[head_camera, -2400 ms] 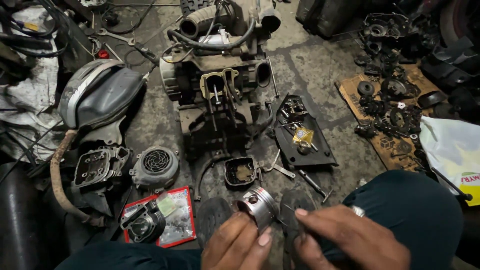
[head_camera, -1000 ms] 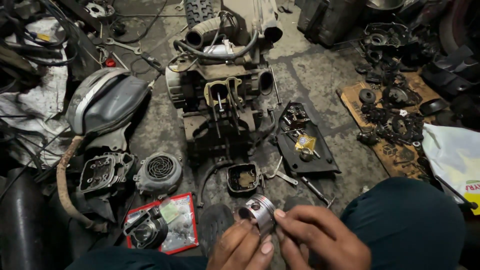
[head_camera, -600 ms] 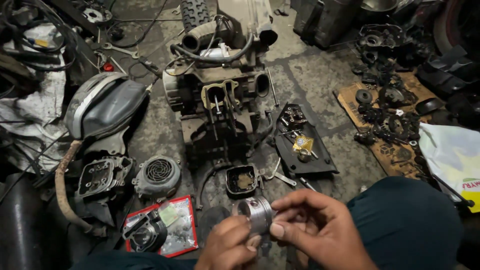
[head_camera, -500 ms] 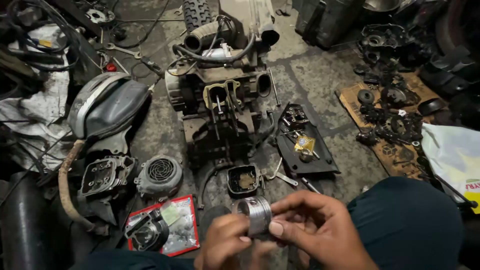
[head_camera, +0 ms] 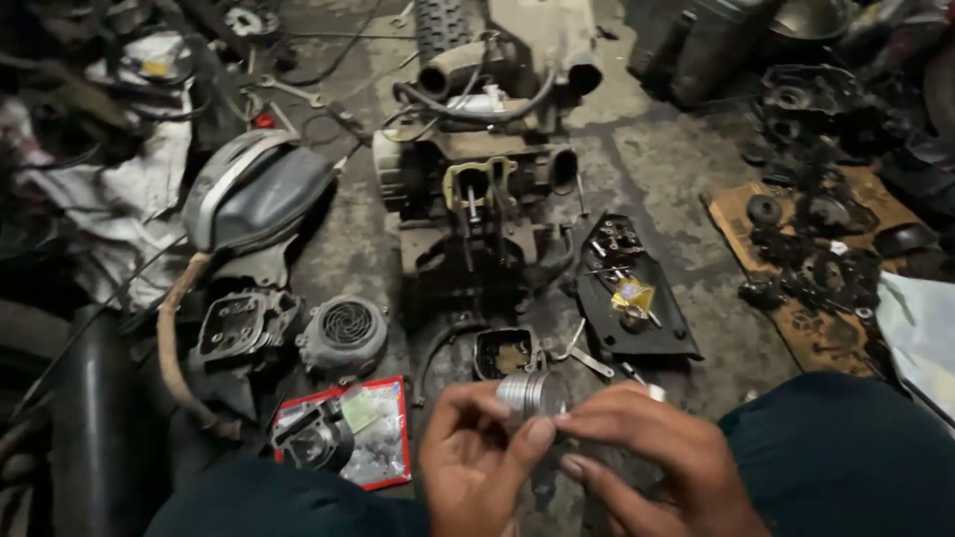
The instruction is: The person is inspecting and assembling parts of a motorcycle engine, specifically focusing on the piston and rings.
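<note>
A silver piston (head_camera: 531,392) sits between both hands, low in the middle of the view. My left hand (head_camera: 476,462) grips it from below with thumb and fingers. My right hand (head_camera: 647,457) pinches its right side with the fingertips. Just beyond the piston lies a small black metal housing (head_camera: 502,353) on the concrete floor. Farther up stands a dismantled scooter engine block (head_camera: 477,189) with hoses and an open cylinder mount.
A grey scooter cover (head_camera: 254,189), a cylinder head (head_camera: 234,323) and a round fan cover (head_camera: 345,333) lie left. A red packet (head_camera: 373,433) with a dark cylinder (head_camera: 310,446) sits lower left. A black tray of small parts (head_camera: 632,298) and cardboard with gears (head_camera: 816,268) lie right.
Both hands have kept hold of the piston while turning it; the right hand's fingers shifted over its side. The view has tilted slightly downward toward the floor.
</note>
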